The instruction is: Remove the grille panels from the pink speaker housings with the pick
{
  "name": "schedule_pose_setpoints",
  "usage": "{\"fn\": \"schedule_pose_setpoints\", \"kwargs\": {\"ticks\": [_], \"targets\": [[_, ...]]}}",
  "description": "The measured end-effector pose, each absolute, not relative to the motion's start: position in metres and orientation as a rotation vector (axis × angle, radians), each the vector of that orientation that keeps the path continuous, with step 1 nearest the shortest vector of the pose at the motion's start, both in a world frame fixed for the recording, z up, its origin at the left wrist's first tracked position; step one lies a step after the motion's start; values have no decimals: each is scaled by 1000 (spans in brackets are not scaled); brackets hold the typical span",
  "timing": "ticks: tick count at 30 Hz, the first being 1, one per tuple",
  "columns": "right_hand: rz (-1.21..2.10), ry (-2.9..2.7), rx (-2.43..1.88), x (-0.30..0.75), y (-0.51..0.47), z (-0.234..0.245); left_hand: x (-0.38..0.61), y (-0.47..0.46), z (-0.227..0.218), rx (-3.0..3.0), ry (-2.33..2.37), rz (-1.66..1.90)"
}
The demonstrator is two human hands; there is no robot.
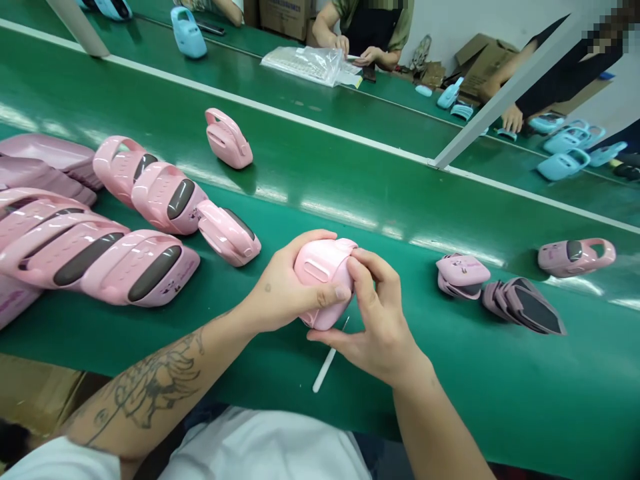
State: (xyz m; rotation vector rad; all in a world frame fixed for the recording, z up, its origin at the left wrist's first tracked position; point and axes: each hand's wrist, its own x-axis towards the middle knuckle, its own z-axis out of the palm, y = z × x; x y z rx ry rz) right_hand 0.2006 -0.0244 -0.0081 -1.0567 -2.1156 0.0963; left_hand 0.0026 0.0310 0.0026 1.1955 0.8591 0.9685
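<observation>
At frame centre I see left hand (280,293) and right hand (380,327), fingers part-curled, gripping a pink case (325,252); seemingly a fitting step, wanting even pressure next.

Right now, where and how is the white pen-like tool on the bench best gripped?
Probably by its white handle, pinched across from the near side: that end is thicker, uncovered and nearest the camera, while the right hand hides part farther along.
</observation>
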Motion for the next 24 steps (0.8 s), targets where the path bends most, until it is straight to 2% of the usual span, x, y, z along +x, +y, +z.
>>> {"fn": "schedule_pose_setpoints", "kwargs": {"ticks": [13, 19, 22, 24], "targets": [[52, -2144, -971, 199, -27, -3, 3, 22, 3, 1275, 888, 1039], [104, -2082, -1020, 197, -28, -10, 1, 31, -9, 1137, 675, 1050], [341, -1623, -1184, 188, -30, -14, 2, 33, -14, 1075, 556, 1224], [787, -1336, -1162, 179, -31, -13, 4, 31, -14, 1067, 444, 1347]]}}
